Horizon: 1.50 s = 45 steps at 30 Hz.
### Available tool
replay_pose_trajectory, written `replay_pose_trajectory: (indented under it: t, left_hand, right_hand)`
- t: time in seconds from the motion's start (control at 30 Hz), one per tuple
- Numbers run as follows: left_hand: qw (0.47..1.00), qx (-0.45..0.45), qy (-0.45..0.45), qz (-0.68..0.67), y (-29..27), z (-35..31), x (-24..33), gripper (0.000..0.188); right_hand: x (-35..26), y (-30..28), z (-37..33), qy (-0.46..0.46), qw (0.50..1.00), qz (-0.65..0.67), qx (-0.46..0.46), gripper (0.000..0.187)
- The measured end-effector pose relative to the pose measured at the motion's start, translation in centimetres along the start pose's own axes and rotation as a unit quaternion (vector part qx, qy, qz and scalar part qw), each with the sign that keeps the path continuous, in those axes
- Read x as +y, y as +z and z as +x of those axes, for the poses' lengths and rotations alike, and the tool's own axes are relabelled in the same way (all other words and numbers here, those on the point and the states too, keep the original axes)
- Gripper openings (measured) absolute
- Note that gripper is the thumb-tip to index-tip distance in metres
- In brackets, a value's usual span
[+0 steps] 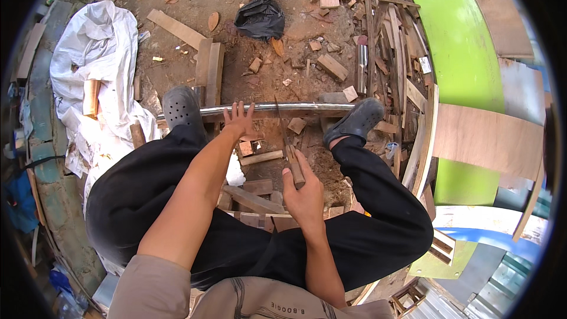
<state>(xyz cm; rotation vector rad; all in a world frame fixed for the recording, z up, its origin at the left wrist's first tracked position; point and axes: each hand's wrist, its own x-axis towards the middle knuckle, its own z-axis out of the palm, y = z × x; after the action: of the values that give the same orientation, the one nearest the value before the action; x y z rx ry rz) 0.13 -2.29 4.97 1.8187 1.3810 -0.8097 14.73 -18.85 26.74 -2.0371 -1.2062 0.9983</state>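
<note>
A long wooden bar with a shiny silvery top (307, 106) runs crosswise between my feet. My left hand (239, 122) lies on the bar, fingers spread, left of its middle. The wooden handle of a handsaw (295, 167) is gripped in my right hand (304, 196). Its thin blade, seen almost edge-on, points away from me and reaches the bar just right of my left hand; the teeth cannot be made out. A dark clog (181, 108) on my left foot rests over the bar's left end, and the other clog (358, 120) is at its right end.
Wood offcuts (254, 199) lie beneath my hands. A white sack (94, 38) is at the left, and a black plastic bag (260, 18) sits ahead. Piled wood strips (403, 47) border the right side, beside a bright green panel (458, 41) and a brown board (485, 139).
</note>
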Motion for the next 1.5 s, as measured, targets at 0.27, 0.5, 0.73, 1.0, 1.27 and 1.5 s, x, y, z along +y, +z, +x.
replay_pose_trajectory:
  t: [0.27,0.5,0.73,1.0,1.27,1.5]
  left_hand:
    - [0.999,-0.019,0.032,-0.015,1.5,2.1,-2.2,0.147]
    - [0.999,-0.034,0.032,0.011,0.4,1.4,0.6,0.145]
    - [0.999,-0.036,0.027,-0.007,0.5,1.4,-1.0,0.142]
    - [0.997,-0.042,0.054,-0.028,0.5,1.1,-0.7,0.142]
    - [0.998,-0.021,0.058,-0.019,0.9,2.2,0.0,0.145]
    - [0.999,-0.029,0.033,-0.023,1.1,1.7,-1.3,0.144]
  right_hand:
    - [0.4,2.0,5.0,0.028,0.999,-0.001,-0.028,0.052]
    - [4.8,2.8,5.7,-0.044,0.997,0.028,0.049,0.05]
    - [-0.6,-0.7,-0.7,-0.013,0.999,0.034,-0.025,0.052]
    - [2.4,2.0,4.6,0.027,0.999,0.003,-0.02,0.05]
    - [1.0,0.9,6.7,0.047,0.998,0.007,-0.039,0.051]
    - [-1.6,-2.0,1.8,0.01,0.998,0.048,-0.048,0.049]
